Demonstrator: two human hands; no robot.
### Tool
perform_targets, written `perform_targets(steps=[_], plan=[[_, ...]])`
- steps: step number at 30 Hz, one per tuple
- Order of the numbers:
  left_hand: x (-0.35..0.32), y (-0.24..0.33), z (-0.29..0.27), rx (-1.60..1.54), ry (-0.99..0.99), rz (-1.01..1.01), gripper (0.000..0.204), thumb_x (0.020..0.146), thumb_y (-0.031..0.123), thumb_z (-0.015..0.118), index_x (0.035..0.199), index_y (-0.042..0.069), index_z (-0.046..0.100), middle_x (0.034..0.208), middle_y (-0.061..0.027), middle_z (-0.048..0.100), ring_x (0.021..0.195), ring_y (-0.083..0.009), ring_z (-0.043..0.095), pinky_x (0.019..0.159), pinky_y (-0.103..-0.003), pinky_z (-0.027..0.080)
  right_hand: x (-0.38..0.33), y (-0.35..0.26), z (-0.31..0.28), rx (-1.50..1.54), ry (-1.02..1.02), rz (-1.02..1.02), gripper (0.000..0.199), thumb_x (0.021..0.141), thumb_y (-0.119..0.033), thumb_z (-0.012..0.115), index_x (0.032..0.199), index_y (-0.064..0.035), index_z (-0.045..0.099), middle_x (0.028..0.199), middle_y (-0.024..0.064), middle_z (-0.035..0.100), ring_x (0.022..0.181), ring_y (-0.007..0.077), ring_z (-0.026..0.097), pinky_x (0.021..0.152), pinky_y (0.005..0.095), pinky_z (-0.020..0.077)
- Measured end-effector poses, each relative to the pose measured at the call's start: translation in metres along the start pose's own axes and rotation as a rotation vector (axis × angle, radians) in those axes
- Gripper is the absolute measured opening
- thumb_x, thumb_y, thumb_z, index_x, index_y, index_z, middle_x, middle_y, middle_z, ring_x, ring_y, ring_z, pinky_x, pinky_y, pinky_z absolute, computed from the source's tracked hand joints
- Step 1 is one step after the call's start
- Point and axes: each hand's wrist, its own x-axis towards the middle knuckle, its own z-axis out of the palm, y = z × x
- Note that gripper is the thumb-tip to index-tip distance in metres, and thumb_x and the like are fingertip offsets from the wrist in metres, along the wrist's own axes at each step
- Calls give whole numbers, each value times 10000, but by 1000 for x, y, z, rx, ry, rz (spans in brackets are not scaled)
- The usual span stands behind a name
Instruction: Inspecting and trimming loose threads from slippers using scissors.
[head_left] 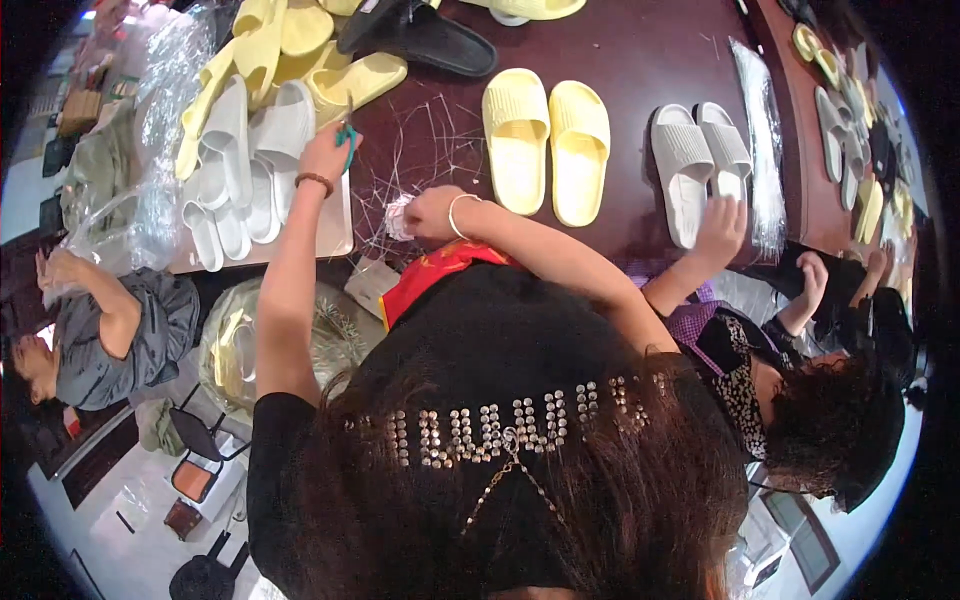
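Note:
My left hand is closed around small scissors with teal handles, their dark tip pointing away from me. It is beside the grey slides at the table's left. My right hand, back upward, rests at the near edge with its fingers curled on a crumpled pale wad. What that wad is cannot be made out. Thin loose ties lie scattered between and beyond my hands. To the right of them, a pair of yellow slides lies side by side, toes away from me.
Yellow slides and a black slide are heaped at the far left. A co-worker's hand is by the grey pair; a bundle of ties lies beyond it. On the left, another person is near clear plastic wrap.

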Motion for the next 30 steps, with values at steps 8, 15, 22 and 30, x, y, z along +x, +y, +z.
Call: perform_targets(steps=[8, 15, 22, 30], plan=[[-13, 41, 8, 82, 51, -13, 375, 738, 339, 529, 1041, 120, 528, 862, -181, 598, 806, -337, 572, 708, -431, 454, -11, 31, 21, 19, -31, 118, 302, 759, -373, 518, 869, -107, 612, 808, 140, 615, 756, 308, 591, 713, 388, 463], [-10, 52, 56, 69, 68, 37, 405, 728, 331, 541, 1077, 128, 506, 838, -162, 597, 793, -344, 575, 697, -438, 458, -60, 57, 1, 431, 380, 259, 263, 751, -325, 554, 841, -84, 606, 832, 146, 617, 765, 301, 591, 686, 394, 456], [-13, 64, 55, 102, -39, 90, 346, 739, 265, 503, 1046, 106, 501, 885, -181, 583, 815, -334, 575, 696, -432, 460, -107, 118, 4, -158, 1192, 886, 383, 739, -397, 576, 870, -37, 574, 960, 171, 554, 892, 325, 525, 733, 409, 428], [-49, 106, 85, 184, -118, 133, 349, 786, 173, 385, 1120, 106, 461, 944, -180, 567, 856, -335, 570, 685, -442, 461, -73, 156, 16, -257, 798, 1342, 437, 710, -428, 536, 896, -48, 643, 1029, 209, 546, 1010, 360, 465, 955, 492, 249]])
